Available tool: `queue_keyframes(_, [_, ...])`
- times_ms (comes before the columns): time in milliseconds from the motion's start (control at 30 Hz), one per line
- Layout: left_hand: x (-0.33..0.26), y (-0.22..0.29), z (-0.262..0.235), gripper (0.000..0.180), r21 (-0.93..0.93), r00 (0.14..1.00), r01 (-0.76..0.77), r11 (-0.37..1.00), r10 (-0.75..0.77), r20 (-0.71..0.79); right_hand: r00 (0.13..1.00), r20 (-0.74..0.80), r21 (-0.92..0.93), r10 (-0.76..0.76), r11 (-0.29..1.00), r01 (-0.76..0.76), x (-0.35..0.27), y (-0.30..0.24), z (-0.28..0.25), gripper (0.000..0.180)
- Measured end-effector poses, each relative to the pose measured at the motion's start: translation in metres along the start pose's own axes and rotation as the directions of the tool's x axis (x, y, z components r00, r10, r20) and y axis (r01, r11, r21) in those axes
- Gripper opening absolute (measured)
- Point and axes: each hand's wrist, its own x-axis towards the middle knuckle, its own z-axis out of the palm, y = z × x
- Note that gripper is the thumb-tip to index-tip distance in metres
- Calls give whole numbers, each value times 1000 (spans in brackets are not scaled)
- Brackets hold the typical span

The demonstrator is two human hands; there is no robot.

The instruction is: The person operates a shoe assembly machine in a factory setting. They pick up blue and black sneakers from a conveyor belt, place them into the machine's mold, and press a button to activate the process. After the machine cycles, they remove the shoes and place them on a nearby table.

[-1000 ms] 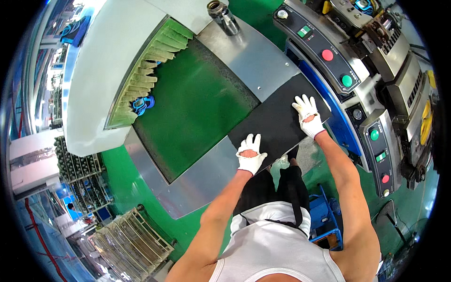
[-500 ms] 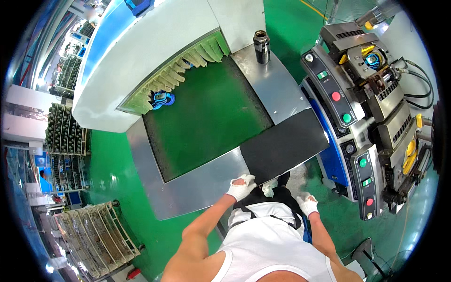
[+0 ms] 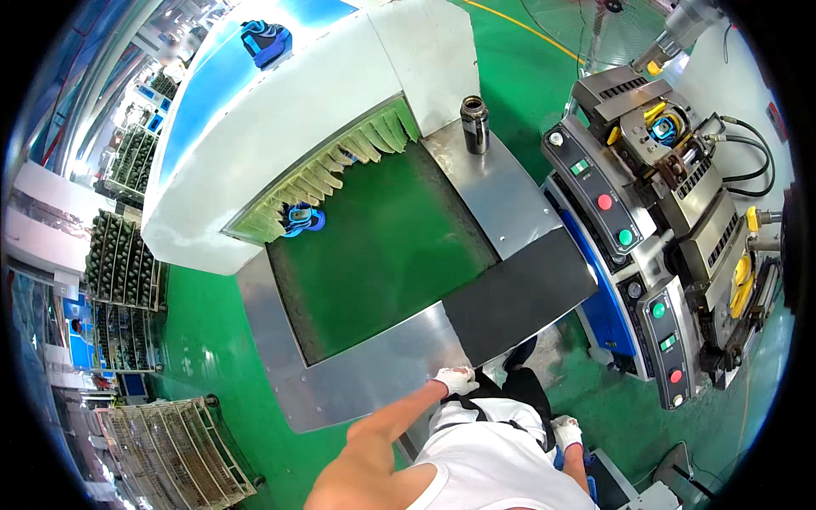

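Observation:
My left hand, in a white glove, rests on the near edge of the steel conveyor frame and holds nothing. My right hand, also gloved, hangs by my hip with fingers curled, away from the machine. A black mat covers the conveyor's near right corner. The green belt runs into a white tunnel hood with a fringe of green strips. A blue object sits on the belt at the tunnel mouth.
A dark metal cup stands on the steel side plate. A press machine with control panels and coloured buttons stands on the right. A wire rack lies at the lower left on the green floor, and shelving stands at the left.
Both hands left the black mat and drew back toward my body. My left hand now sits on the frame's edge; my right has dropped to my side. The view pulled back.

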Motion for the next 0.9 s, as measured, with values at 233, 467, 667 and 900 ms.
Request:
queue_keyframes(233, [7,19,-12,47,-27,993,104,994,-105,-54,982,-163,136,-98,983,121,-5,8,-19,34])
queue_keyframes(467, [-1,64,-27,58,-5,980,182,983,-181,-86,979,-189,125,-79,987,104,30,45,-25,36])
queue_keyframes(667, [-6,83,-64,71,60,977,206,977,-202,-65,977,-196,229,-89,964,133,31,43,-30,37])
queue_keyframes(900, [23,41,-48,85,101,994,86,991,-92,56,982,-188,178,-33,982,67,35,67,19,35])
